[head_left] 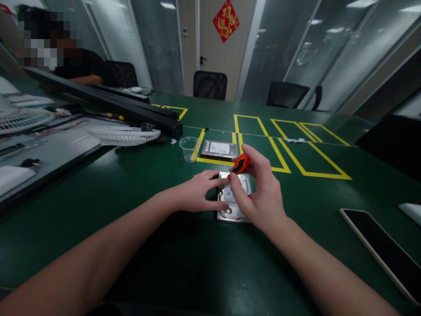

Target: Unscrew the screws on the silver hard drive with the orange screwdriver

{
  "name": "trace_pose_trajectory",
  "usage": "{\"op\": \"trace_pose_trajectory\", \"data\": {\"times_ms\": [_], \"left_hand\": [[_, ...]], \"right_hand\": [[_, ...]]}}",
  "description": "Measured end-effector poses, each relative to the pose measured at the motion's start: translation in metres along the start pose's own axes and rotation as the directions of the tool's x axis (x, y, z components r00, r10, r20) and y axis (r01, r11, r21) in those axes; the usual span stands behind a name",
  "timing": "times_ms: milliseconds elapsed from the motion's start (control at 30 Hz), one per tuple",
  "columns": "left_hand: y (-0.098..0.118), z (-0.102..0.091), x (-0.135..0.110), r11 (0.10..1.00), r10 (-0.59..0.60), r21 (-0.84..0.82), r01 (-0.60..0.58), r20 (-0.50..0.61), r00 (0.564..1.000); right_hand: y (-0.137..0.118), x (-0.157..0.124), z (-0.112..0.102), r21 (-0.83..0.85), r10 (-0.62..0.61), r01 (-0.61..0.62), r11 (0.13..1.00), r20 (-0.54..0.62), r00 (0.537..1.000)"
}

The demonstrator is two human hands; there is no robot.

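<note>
A silver hard drive [234,199] lies flat on the green table in front of me. My left hand [197,192] comes from its left side, fingers stretched and apart, with the thumb resting on the drive's lower left part and the fingertips near its upper left. An orange and black screwdriver [241,163] is in my right hand [263,188], tilted, its low end near the drive's upper left. The fingers hide the screwdriver's tip. Part of the drive's right side is covered by my right hand.
Behind the drive stand a clear plastic cup [190,150] and a second hard drive [219,149] inside yellow tape [213,162]. At right lies a phone [381,250]. Fan parts [123,135] and long black bars [131,105] fill the left; a person [88,66] sits beyond.
</note>
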State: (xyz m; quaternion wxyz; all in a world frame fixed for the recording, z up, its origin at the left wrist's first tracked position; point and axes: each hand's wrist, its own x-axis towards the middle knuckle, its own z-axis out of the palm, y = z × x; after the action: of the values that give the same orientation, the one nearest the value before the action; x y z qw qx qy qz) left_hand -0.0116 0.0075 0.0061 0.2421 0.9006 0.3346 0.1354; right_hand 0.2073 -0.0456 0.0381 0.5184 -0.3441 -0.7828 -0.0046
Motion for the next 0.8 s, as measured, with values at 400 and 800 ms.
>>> {"op": "trace_pose_trajectory", "data": {"times_ms": [400,800], "left_hand": [[0.0007,-0.0001,0.0004,1.0,-0.02,0.016,0.02,0.018,1.0],[-0.0009,0.0002,-0.0003,1.0,-0.024,0.007,0.024,0.012,1.0]], "right_hand": [[0.0011,0.0,0.0001,0.004,-0.025,0.025,1.0,-0.009,1.0],[0.0024,0.0023,-0.0006,-0.059,-0.043,0.041,0.997,-0.018,0.999]]}}
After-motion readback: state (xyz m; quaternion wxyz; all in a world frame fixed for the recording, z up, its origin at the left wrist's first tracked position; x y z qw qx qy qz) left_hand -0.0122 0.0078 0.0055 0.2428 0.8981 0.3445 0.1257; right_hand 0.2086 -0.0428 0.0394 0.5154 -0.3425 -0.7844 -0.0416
